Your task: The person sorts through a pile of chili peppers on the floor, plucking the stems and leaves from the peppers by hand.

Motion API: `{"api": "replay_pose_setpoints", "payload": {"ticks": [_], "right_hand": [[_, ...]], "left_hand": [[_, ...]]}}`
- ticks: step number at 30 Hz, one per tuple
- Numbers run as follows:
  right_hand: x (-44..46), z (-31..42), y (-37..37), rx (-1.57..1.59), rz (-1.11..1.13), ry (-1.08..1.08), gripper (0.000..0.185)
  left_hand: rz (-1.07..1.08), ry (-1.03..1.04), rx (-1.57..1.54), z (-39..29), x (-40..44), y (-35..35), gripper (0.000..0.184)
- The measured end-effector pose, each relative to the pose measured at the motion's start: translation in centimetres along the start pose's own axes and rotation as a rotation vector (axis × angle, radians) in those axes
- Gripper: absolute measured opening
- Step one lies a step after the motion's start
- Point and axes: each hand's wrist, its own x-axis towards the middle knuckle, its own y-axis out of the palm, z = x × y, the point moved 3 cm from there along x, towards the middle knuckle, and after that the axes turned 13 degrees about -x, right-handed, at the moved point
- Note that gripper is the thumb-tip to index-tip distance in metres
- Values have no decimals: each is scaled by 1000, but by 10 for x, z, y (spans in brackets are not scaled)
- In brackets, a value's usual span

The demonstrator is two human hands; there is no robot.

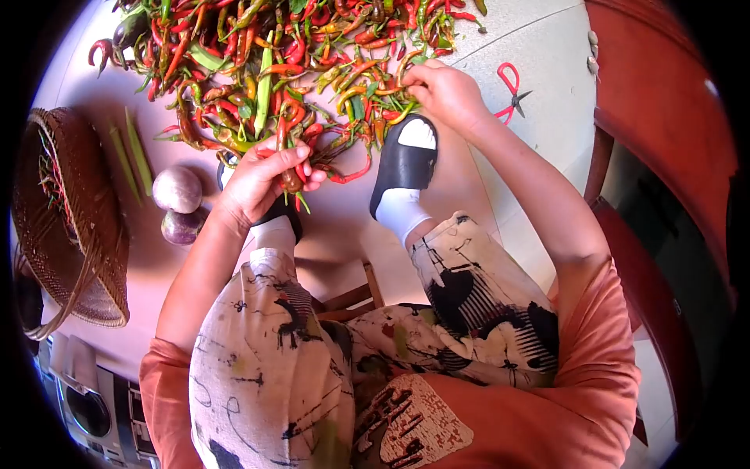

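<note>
A large heap of red, green and yellow chili peppers [234, 47] is spread over the floor ahead of me. My left hand [269, 168] is closed around a few reddish chili peppers [291, 178], their green stems pointing down past the fingers. At the heap's near right edge, my right hand [445, 92] has its fingertips pinched on a chili pepper [404, 72], which is partly hidden. Long green ridged pods [264, 90] lie among the peppers, and a dark purple eggplant [131, 30] rests at the heap's far left.
Red-handled scissors [514, 94] lie open to the right. On the left stand a woven basket [109, 258] with red peppers inside, two round purple-white vegetables [178, 190] and two green pods [139, 152]. My slippered feet [402, 160] are close to the heap. Red furniture [656, 70] borders the right side.
</note>
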Motion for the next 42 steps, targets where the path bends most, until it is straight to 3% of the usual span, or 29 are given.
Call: {"api": "replay_pose_setpoints", "payload": {"ticks": [6, 10, 12, 14, 19, 29, 31, 32, 34, 35, 38, 40, 42], "right_hand": [[-1, -17, 36, 133, -48, 55, 17], [10, -31, 28, 216, -35, -59, 18], [11, -48, 26, 823, 164, 246, 16], [9, -57, 15, 1153, 191, 397, 24], [1, -63, 9, 1511, 397, 318, 30], [16, -45, 17, 1559, 397, 385, 31], [24, -17, 3, 595, 352, 273, 32], [31, -22, 31, 549, 76, 15, 32], [33, -2, 28, 98, 116, 48, 34], [32, 7, 23, 16, 159, 89, 33], [40, 2, 27, 108, 149, 70, 34], [42, -5, 18, 512, 93, -19, 28], [35, -15, 3, 929, 381, 180, 28]], "left_hand": [[0, -49, 70, 0, -2, 16, 15], [38, -50, 67, 0, -2, 7, 16], [7, -55, 69, 2, -2, 7, 15], [38, -51, 62, 2, -1, 10, 15], [16, -43, 78, 2, -1, 7, 14], [23, -29, 97, 3, -1, 6, 11], [18, -36, 99, 2, -2, 6, 11], [8, -43, 105, 2, -1, 6, 11], [-5, -48, 110, 1, -2, 5, 11], [-5, -48, 112, 1, -2, 5, 11], [3, -43, 104, 1, -2, 5, 11], [8, -36, 92, 0, -2, 4, 11], [34, -41, 117, 0, -2, 4, 11]]}}
